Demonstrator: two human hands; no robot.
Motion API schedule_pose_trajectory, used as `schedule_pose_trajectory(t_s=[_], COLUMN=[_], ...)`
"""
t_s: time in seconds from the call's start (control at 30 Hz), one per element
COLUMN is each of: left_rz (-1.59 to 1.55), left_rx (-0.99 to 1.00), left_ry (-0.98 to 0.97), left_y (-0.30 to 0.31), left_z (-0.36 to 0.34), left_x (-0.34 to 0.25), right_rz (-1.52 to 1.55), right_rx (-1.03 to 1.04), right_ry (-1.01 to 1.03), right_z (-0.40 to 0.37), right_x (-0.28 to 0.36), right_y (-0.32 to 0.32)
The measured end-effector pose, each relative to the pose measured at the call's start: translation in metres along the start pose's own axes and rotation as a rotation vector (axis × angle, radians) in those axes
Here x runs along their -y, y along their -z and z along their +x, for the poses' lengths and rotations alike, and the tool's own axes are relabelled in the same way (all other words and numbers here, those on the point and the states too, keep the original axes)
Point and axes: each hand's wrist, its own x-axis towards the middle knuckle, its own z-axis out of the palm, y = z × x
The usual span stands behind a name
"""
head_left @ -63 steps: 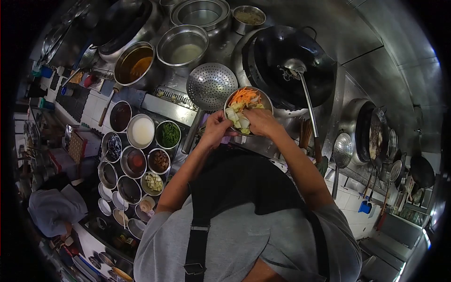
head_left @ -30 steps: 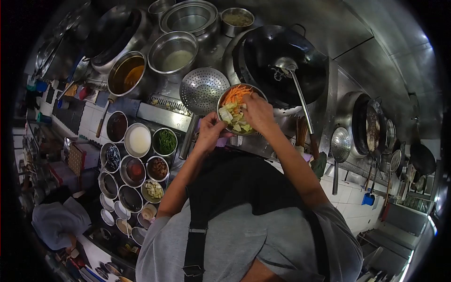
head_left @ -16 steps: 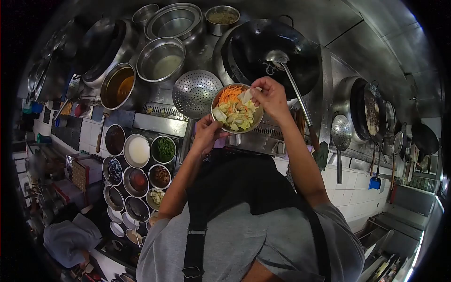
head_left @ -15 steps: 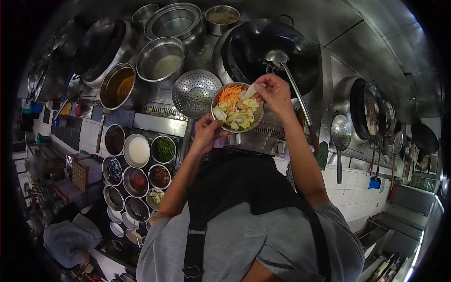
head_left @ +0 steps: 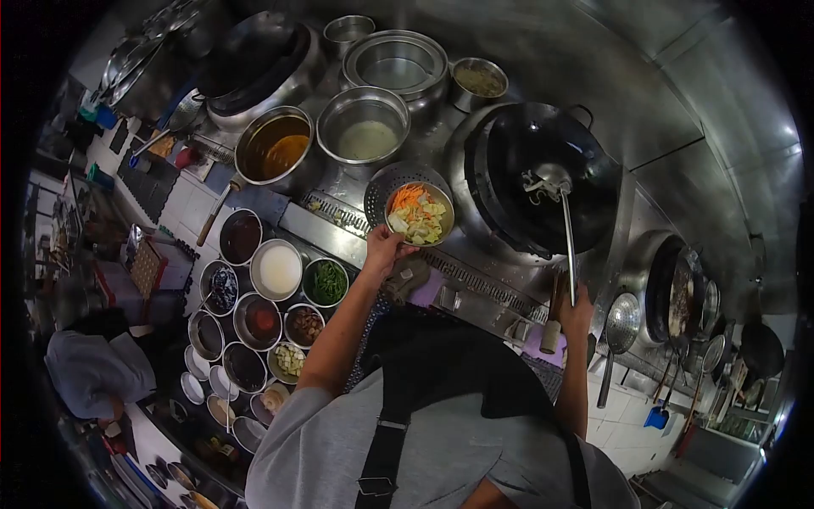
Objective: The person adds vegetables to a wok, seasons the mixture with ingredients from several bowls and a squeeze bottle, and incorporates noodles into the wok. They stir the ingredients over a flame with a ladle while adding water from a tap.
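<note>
My left hand (head_left: 387, 252) grips the near rim of a metal bowl (head_left: 450, 222) that holds shredded carrot and chopped cabbage (head_left: 417, 222). Beneath and behind that bowl shows a perforated strainer (head_left: 380, 188). On the right, my right hand (head_left: 577, 312) is closed round the handle end of a long metal ladle (head_left: 569, 233). The ladle's head rests inside a dark wok (head_left: 593, 161), beside a few pale strips (head_left: 540, 187).
Behind stand a pot of pale liquid (head_left: 365, 140) and a pot of amber liquid (head_left: 284, 157). Ingredient bowls, one with white liquid (head_left: 275, 270), crowd the left. Another strainer (head_left: 622, 322) hangs at right. A person (head_left: 97, 369) bends at far left.
My right hand has left the vegetable bowl, moved right and down, and taken hold of the ladle. The ladle head has shifted within the wok. The camera view has turned.
</note>
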Motion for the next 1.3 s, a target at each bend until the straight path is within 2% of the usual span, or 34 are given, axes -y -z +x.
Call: schedule_pose_trajectory(t_s=[0.07,0.17,0.23,0.3,0.37,0.43,0.47,0.5,0.53,0.6,0.63,0.7,0.73,0.77,0.83,0.9,0.97,1.0,1.1,1.17,1.3], left_rz=[0.064,0.226,0.339,0.447,0.456,0.394,0.396,0.44,0.484,0.466,0.444,0.422,0.401,0.398,0.387,0.409,0.434,0.446,0.498,0.45,0.275], left_rx=[-0.037,-0.075,-0.103,-0.02,0.011,0.208,0.205,0.311,0.416,0.462,0.513,0.529,0.552,0.547,0.574,0.576,0.585,0.557,0.481,0.338,0.214], left_ry=[-0.056,-0.025,-0.056,-0.002,0.004,0.052,0.047,0.084,0.122,0.173,0.231,0.234,0.241,0.241,0.253,0.257,0.281,0.267,0.192,0.113,0.062], left_y=[0.013,0.025,0.029,0.022,0.019,0.006,0.002,-0.001,-0.004,-0.011,-0.012,-0.01,-0.008,-0.005,-0.004,-0.001,0.003,0.002,-0.002,-0.006,-0.018], left_z=[0.022,0.038,0.036,0.012,-0.016,-0.053,-0.069,-0.084,-0.098,-0.122,-0.13,-0.138,-0.141,-0.145,-0.15,-0.148,-0.155,-0.155,-0.162,-0.17,-0.188], left_x=[0.004,0.006,0.005,-0.011,-0.018,-0.029,-0.031,-0.032,-0.033,-0.035,-0.032,-0.019,-0.014,-0.009,-0.008,-0.007,-0.007,-0.013,-0.029,-0.038,-0.034], right_rz=[0.02,0.134,0.273,0.763,0.883,0.779,0.657,0.537,0.54,0.561,0.561,1.046,1.198,1.196,1.641,1.763,2.098,2.174,2.273,2.297,2.145], right_rx=[-0.025,-0.051,0.077,0.471,0.634,0.717,0.694,0.668,0.669,0.795,0.799,1.0,1.11,1.115,1.393,1.42,1.525,1.542,1.484,1.452,1.244], right_ry=[-0.011,-0.052,0.187,-0.076,-0.025,0.039,0.099,0.161,0.169,0.099,0.105,-0.269,-0.385,-0.385,-0.658,-0.641,-0.706,-0.665,-0.589,-0.556,-0.469], right_z=[-0.002,-0.003,0.01,0.024,0.049,0.076,0.089,0.1,0.107,0.118,0.127,0.138,0.14,0.141,0.143,0.136,0.123,0.119,0.102,0.091,0.077], right_x=[0.028,0.079,0.13,0.19,0.233,0.276,0.289,0.299,0.31,0.327,0.33,0.337,0.337,0.331,0.325,0.318,0.311,0.304,0.274,0.245,0.178], right_y=[-0.008,-0.014,-0.007,0.003,-0.009,-0.023,-0.04,-0.059,-0.071,-0.089,-0.098,-0.105,-0.094,-0.094,-0.086,-0.066,-0.037,-0.024,0.023,0.053,0.095])
